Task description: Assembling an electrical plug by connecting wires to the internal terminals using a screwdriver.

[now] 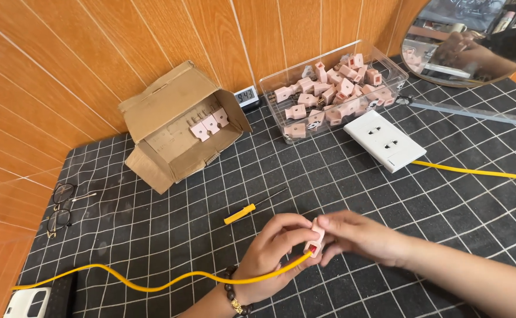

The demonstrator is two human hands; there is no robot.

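Both of my hands meet low in the middle of the view over a black grid-patterned mat point(152, 235). My left hand point(273, 250) and my right hand point(361, 235) together grip a small pink plug point(315, 238) with a red part showing on it. A yellow cable point(152, 282) runs from the plug across the mat to the lower left. My left wrist wears a dark bead bracelet point(234, 297).
A yellow-handled screwdriver point(249, 209) lies just above my hands. Behind stand an open cardboard box point(178, 126), a clear bin of pink plugs point(334, 91), a white socket block point(392, 140) with its yellow cable, a small digital clock point(247, 95), a ruler point(470, 111), a mirror point(475, 38) and glasses point(61, 209).
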